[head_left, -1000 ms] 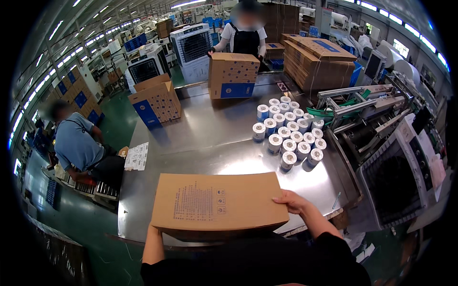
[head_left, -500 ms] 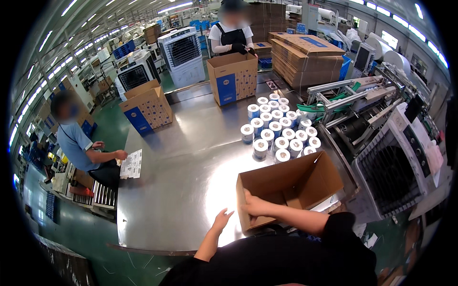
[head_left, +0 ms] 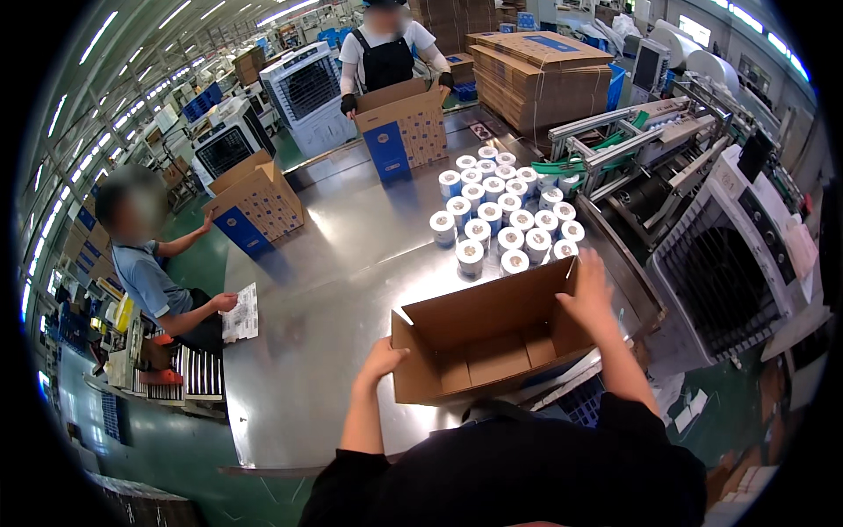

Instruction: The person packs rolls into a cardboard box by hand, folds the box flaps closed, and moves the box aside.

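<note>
Box-erecting step: left hand (head_left: pixel 383 358) and right hand (head_left: pixel 587 283) grip opposite walls of the open brown cardboard box (head_left: pixel 488 337) on the steel worktop (head_left: pixel 334 290); next likely needs loading white rolls (head_left: pixel 505 211).

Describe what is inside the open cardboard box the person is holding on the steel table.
The open cardboard box shows only its own folded brown bottom flaps; nothing lies inside. The left hand grips its left corner, the right hand its far right wall. The near wall hides the strip of floor just behind it.
</note>
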Demonstrator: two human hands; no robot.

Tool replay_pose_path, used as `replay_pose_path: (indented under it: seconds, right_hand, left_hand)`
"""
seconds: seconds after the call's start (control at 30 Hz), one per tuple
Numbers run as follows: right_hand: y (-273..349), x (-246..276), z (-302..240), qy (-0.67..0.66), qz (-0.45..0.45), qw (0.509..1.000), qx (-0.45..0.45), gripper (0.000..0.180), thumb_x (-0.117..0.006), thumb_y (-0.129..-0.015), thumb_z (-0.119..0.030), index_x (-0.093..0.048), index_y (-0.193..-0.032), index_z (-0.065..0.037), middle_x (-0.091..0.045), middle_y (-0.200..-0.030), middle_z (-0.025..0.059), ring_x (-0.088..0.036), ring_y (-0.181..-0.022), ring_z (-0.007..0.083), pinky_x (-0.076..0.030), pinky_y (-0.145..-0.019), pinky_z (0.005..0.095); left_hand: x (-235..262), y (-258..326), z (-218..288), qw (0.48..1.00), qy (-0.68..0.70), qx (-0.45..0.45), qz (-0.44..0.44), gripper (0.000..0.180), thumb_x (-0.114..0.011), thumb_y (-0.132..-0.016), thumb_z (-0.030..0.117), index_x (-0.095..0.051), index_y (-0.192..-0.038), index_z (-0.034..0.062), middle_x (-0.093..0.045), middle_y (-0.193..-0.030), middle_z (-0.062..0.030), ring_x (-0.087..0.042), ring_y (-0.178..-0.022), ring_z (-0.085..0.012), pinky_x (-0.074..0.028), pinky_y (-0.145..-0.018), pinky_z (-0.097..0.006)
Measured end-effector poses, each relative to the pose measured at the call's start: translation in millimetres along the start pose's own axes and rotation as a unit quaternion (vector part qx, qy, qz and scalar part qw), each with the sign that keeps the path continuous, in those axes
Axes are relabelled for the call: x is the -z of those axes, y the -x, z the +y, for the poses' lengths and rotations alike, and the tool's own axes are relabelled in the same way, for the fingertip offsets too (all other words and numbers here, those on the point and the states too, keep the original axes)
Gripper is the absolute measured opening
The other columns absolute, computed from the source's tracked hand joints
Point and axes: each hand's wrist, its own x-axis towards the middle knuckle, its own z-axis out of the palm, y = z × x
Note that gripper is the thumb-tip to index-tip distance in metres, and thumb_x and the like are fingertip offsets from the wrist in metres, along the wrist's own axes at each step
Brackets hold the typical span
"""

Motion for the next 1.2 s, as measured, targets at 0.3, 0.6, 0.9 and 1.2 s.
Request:
replay_pose_path:
  seconds: [0.3, 0.6, 0.9, 1.2]
  right_hand:
    - [36.8, -37.4, 181.6, -0.469, -0.222, 0.801, -0.3, 0.036, -0.07, -0.077, -0.017, -0.061, -0.105, 0.003, -0.065, -0.091, 0.0083, -0.062, -0.079, 0.0173, -0.05, -0.072, 0.0311]
    - [25.1, -51.5, 145.9, 0.051, -0.254, 0.947, -0.188, 0.043, -0.067, -0.071, -0.045, -0.065, -0.084, -0.005, -0.063, -0.086, 0.0196, -0.06, -0.08, 0.0367, -0.047, -0.072, 0.0437]
    - [51.4, -94.6, 156.2, -0.048, -0.277, 0.953, -0.115, 0.036, -0.055, -0.065, -0.015, -0.063, -0.097, 0.0, -0.063, -0.088, 0.0243, -0.062, -0.086, 0.0371, -0.049, -0.077, 0.0406]
    - [38.1, -81.2, 145.2, -0.142, -0.344, 0.923, -0.094, 0.041, -0.053, -0.065, -0.006, -0.056, -0.104, 0.008, -0.061, -0.086, 0.0274, -0.059, -0.085, 0.0411, -0.048, -0.078, 0.044]
  left_hand:
    - [-23.1, -41.7, -137.4, 0.919, 0.341, 0.196, 0.007, 0.039, -0.067, -0.08, 0.024, -0.056, -0.112, 0.004, -0.063, -0.103, -0.0099, -0.061, -0.09, -0.0233, -0.049, -0.079, -0.039]
    - [-61.7, 21.4, -102.9, 0.763, -0.382, -0.203, 0.48, 0.03, -0.058, -0.08, 0.011, -0.058, -0.11, 0.005, -0.06, -0.099, -0.0152, -0.058, -0.088, -0.0299, -0.047, -0.078, -0.041]
    - [-75.8, 18.4, -67.2, 0.993, 0.05, 0.094, 0.048, 0.053, -0.032, -0.095, 0.039, -0.052, -0.12, -0.0029, -0.06, -0.112, -0.0196, -0.057, -0.099, -0.0339, -0.045, -0.084, -0.039]
    - [-81.6, -9.4, -52.1, 0.982, -0.075, 0.163, 0.055, 0.048, -0.061, -0.084, 0.032, -0.054, -0.115, -0.0044, -0.063, -0.098, -0.0201, -0.059, -0.089, -0.0348, -0.045, -0.082, -0.035]
